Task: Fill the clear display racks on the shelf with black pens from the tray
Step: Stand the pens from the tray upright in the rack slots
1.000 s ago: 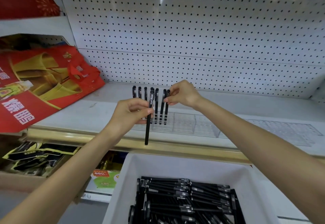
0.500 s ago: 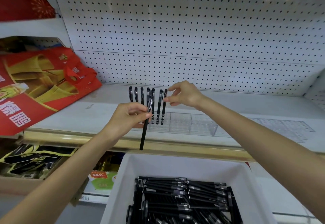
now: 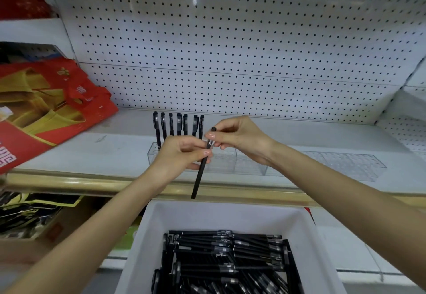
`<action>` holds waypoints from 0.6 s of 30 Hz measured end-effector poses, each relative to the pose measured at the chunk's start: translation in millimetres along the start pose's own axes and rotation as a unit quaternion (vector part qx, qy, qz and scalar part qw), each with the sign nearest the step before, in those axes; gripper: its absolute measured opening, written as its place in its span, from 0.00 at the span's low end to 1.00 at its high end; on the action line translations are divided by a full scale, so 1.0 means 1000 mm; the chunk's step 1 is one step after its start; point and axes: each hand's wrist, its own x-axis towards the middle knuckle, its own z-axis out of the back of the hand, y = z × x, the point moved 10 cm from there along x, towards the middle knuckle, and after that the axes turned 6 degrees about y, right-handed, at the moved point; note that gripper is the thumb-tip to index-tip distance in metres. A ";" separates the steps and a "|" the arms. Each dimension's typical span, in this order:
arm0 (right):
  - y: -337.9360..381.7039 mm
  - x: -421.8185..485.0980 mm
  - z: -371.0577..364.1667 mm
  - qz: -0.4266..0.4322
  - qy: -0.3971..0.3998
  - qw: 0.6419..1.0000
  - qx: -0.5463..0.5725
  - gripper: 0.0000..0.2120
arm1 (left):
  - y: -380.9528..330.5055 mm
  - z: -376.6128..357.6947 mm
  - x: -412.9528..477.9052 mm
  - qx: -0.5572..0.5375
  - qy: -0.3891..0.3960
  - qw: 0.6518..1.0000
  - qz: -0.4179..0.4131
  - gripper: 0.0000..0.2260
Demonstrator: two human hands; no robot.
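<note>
A black pen (image 3: 200, 173) hangs almost upright in front of the shelf edge. My left hand (image 3: 182, 155) pinches it at mid-shaft, and my right hand (image 3: 237, 134) pinches its capped top. Behind my hands a clear display rack (image 3: 242, 164) lies on the white shelf, with several black pens (image 3: 177, 125) standing in its left end. A second clear rack (image 3: 345, 166) lies to the right. Below, a white tray (image 3: 230, 213) holds a heap of black pens (image 3: 228, 256).
A red and gold gift bag (image 3: 53, 100) leans on the shelf at the left. White pegboard (image 3: 230, 40) forms the back wall. The shelf has a gold front edge (image 3: 92, 183). Dark packets (image 3: 30, 210) lie on the lower shelf at left.
My right hand left the pens standing in the rack and came over to take the top of the pen that my left hand holds. That pen shifted right.
</note>
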 end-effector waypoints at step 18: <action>0.002 0.006 0.032 0.015 -0.052 0.997 0.051 0.09 | 0.008 0.015 -0.013 0.317 -0.057 0.943 -0.082 0.08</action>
